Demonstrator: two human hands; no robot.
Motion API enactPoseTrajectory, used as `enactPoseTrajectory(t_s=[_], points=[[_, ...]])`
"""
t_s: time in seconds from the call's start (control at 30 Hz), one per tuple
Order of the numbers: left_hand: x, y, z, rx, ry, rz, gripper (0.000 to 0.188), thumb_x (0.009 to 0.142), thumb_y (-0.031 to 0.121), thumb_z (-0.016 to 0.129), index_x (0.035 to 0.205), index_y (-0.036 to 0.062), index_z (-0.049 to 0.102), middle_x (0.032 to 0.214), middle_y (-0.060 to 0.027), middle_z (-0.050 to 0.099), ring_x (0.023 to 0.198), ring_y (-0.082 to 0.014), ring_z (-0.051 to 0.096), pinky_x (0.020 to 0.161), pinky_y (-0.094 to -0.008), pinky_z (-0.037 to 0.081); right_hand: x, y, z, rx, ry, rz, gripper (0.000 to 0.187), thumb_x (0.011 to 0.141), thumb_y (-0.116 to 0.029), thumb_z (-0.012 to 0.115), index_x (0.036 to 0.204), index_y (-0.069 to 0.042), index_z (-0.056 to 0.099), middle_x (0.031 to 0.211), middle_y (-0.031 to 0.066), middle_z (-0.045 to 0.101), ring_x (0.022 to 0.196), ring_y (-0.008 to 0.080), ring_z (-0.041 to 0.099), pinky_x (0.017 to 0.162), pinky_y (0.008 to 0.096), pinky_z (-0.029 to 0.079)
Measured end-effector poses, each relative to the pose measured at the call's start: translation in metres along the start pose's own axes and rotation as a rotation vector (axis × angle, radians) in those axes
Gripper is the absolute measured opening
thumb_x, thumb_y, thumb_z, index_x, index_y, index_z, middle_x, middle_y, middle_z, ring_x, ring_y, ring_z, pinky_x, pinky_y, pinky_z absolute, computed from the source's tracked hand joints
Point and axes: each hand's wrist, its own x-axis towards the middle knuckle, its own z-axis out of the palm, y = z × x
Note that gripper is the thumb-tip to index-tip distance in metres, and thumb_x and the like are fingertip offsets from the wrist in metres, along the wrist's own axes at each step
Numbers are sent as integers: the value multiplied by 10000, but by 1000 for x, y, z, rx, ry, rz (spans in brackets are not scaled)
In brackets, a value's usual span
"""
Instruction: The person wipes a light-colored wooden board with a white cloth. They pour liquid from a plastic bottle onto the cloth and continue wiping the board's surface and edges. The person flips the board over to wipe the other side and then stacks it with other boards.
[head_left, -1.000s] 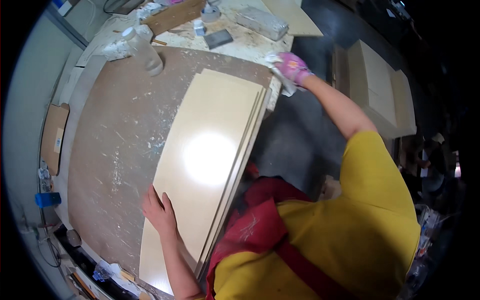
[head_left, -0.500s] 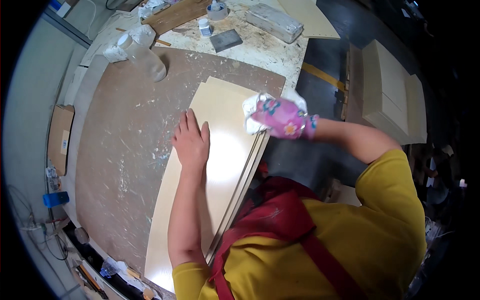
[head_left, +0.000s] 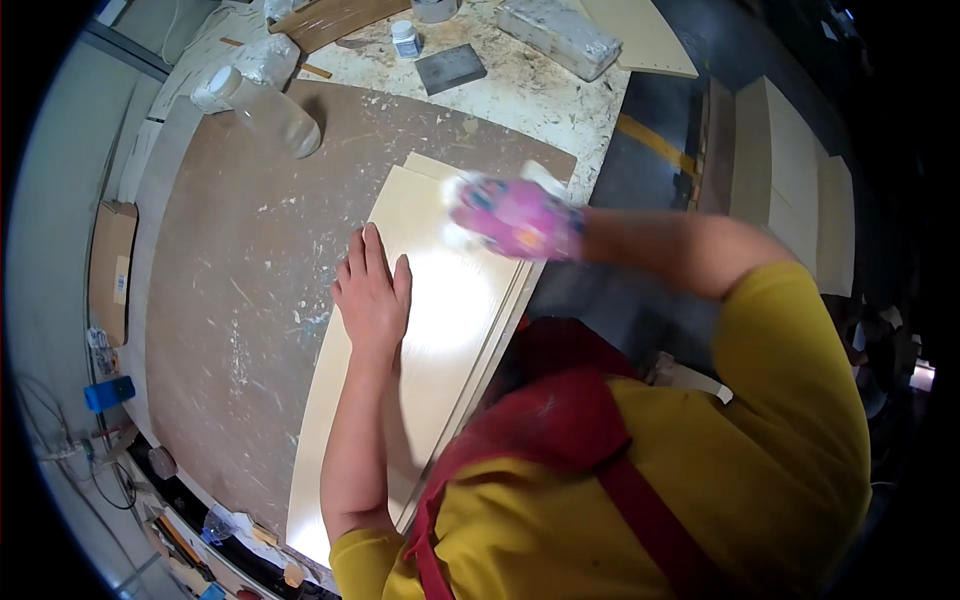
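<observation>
A long cream-coloured panel [head_left: 450,340] with a glossy face lies slantwise on the work table, on top of other panels whose edges show along its right side. Flat on its left part rests my left hand [head_left: 370,298], bare, fingers stretched out. My right hand [head_left: 522,220] wears a pink-purple flowered glove and is smeared by motion over the panel's far end. Bunched under and around its fingers is a white cloth [head_left: 458,232], pressed to the panel's surface as far as I can see; the fingertips are hidden in it.
The brown, paint-specked table top [head_left: 240,260] spreads to the left. Farther off are a translucent bottle [head_left: 270,115], a small white jar [head_left: 405,40], a grey block [head_left: 450,68] and a wrapped brick-shaped block [head_left: 560,38]. Large cream boards [head_left: 775,170] stand on the right.
My right hand has swept left with the cloth, from the panel's right edge inward. My left hand stays flat on the panel, while the whole view has shifted slightly.
</observation>
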Motion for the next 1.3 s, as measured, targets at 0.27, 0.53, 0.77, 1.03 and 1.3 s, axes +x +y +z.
enactPoseTrajectory(t_s=[0.27, 0.53, 0.77, 1.03, 1.3], points=[[3, 0, -1, -27, 26, -8, 581, 867, 376, 520, 1365, 111, 377, 1356, -121, 425, 1109, -330, 494, 905, -480, 376, -18, 30, 19, -24, 279, -69, 326, 842, -285, 579, 1116, -112, 539, 1057, 132, 566, 883, 303, 620, 780, 385, 502], [5, 9, -1, -59, -13, -18, 562, 878, 346, 512, 1372, 114, 378, 1370, -143, 417, 1167, -353, 461, 951, -483, 351, -117, 80, -79, 45, 105, 413, 296, 815, -300, 606, 1073, -161, 571, 971, 101, 589, 883, 269, 609, 745, 375, 502], [5, 9, -6, -41, -36, -3, 542, 898, 321, 491, 1378, 99, 372, 1381, -160, 405, 1181, -370, 447, 973, -475, 337, 17, 9, 22, -130, 225, -87, 305, 878, -316, 528, 1089, -98, 548, 1064, 149, 595, 876, 300, 627, 752, 417, 520], [6, 1, 1, -52, -9, 35, 505, 904, 297, 448, 1369, 109, 390, 1375, -136, 419, 1160, -353, 455, 954, -494, 336, 41, -47, 44, 206, 34, 57, 264, 870, -212, 471, 1032, -14, 534, 811, 187, 616, 701, 324, 633, 629, 412, 516], [6, 9, 1, -31, 38, 54, 447, 912, 214, 440, 1346, 111, 414, 1373, -115, 415, 1212, -323, 424, 984, -497, 305, -83, -15, -14, 709, -203, 217, 468, 820, -381, 608, 1141, -42, 576, 1050, 158, 613, 998, 288, 593, 877, 363, 461]])
